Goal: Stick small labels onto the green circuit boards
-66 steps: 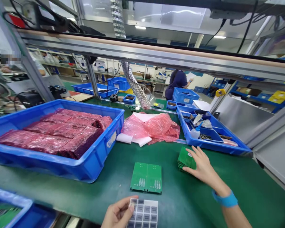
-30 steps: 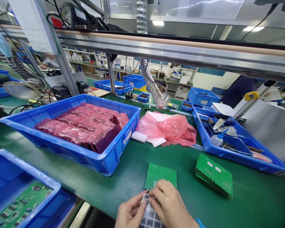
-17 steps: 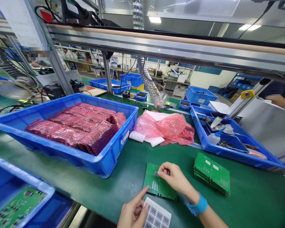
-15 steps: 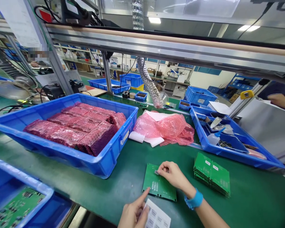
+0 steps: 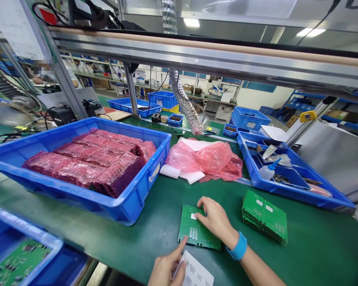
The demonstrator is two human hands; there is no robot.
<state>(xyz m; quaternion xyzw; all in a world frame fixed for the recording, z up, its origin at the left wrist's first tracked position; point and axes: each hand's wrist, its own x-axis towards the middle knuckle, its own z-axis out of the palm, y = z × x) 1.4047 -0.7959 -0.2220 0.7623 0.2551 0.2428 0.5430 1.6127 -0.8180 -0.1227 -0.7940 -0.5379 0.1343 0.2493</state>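
A green circuit board lies on the bench in front of me, with a small white label on its upper left part. My right hand, with a blue wristband, is over the board's upper right side. Its thumb and index finger are apart beside the label, with nothing between them. At the bottom, my left hand pinches a white label sheet. The left index finger stretches to the board's lower left edge and appears to touch it.
To the right stands a stack of green circuit boards. A blue tray of pink bubble-wrapped packs is at left; loose pink bubble wrap lies behind. A blue parts tray sits at right, a blue bin at lower left.
My right thumb and index finger have parted and drawn slightly away from the label, leaving it on the board. The left hand stays nearly still with the label sheet.
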